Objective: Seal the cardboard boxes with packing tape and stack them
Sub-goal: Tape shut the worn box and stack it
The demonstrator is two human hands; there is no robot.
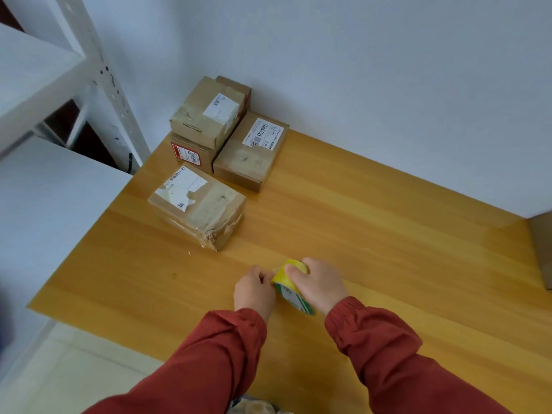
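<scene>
Head view, sealing station. The right hand [321,283] gripped the tape roll [287,281] from the right and above, the fingers curled over its far rim and the thumb laid on its yellow band. The left hand [254,289] closed on the roll's left side, its curled fingertips pinching at the outer wrap; whether a free end of tape was lifted could not be told. The roll lay between the two hands, standing on edge on the near middle of the wooden table [388,234], tilted so that its near face showed. Its band was glossy yellow, and its cardboard core carried a white and green printed label.

Four cardboard boxes stood well apart from the roll, toward the far left corner of the table. The nearest box [206,213] lay alone, with a torn white label on top and crumpled clear tape over its near right end. Behind it the red-labelled box [191,155] carried the top box [206,118], which bore a white sticker and clear tape. The barcode box [252,150] sat just to the right of this pair, touching it, against the wall.

Both forearms wore red sleeves [227,354] with gathered cuffs. A white metal shelving unit [98,73] stood to the far left, and a flat cardboard piece [544,249] showed at the right edge
</scene>
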